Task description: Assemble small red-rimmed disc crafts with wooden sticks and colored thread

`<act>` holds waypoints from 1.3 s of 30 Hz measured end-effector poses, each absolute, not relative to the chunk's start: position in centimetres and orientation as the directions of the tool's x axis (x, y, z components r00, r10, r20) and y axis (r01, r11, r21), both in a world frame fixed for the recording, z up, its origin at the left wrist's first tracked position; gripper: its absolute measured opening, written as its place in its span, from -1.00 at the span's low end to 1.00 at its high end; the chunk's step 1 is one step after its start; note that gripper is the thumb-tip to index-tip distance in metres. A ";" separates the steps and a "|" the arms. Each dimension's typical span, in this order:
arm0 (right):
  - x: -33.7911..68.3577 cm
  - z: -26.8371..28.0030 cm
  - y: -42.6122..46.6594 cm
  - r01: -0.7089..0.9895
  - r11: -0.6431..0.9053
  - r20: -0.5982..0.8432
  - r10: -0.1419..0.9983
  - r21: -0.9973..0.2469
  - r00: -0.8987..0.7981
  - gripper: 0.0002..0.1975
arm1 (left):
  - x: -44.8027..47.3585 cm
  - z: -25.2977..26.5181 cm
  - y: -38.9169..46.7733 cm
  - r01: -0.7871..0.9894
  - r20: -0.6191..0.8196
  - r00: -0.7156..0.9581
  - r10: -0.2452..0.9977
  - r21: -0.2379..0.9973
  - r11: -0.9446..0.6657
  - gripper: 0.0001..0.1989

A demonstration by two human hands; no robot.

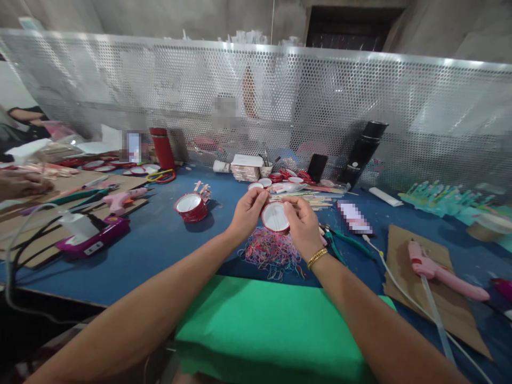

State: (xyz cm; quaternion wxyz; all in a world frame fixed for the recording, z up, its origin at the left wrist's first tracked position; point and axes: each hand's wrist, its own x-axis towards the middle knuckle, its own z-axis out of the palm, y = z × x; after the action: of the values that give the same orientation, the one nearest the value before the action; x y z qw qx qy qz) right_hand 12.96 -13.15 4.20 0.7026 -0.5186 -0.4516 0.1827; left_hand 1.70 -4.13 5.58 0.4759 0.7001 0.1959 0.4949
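My right hand (301,221) grips the right side of a round white disc with a red rim (274,216), thumb over its face. At the disc's upper left, my left hand (251,212) is closed in a pinch; whether its fingertips hold the rim or some small piece on it, I cannot make out. Just below the disc lies a tangled heap of colourful thin loops (272,253). To the left stands a stack of similar red-rimmed discs (191,208), with small sticks at its back.
Green cloth (272,325) covers the near edge. Teal pliers (348,241), a phone (355,217) and a pink glue gun (432,269) on cardboard lie right. Left are a purple power strip (94,240) and another pink glue gun (122,201). A co-worker's hand (24,184) shows far left.
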 end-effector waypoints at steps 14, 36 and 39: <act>12.3 4.5 -13.5 0.352 0.396 0.530 0.607 -0.848 0.592 -0.83 | 1.8 5.8 -5.7 -0.115 0.577 0.325 0.749 0.811 -0.574 -0.58; 11.4 3.9 -13.4 0.469 0.358 0.586 0.583 -0.807 0.563 -0.77 | 1.7 5.0 -5.8 -0.034 0.579 0.259 0.773 0.805 -0.592 -0.60; 11.4 3.7 -13.2 0.458 0.351 0.573 0.587 -0.817 0.572 -0.77 | 1.9 4.7 -5.7 -0.031 0.568 0.261 0.781 0.813 -0.581 -0.59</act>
State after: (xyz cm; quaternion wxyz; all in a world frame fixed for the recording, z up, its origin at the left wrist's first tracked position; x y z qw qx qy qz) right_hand 11.38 -13.24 3.70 0.6810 -0.5678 -0.4600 0.0476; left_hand 1.88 -5.67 4.69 0.3716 0.7016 0.2672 0.5460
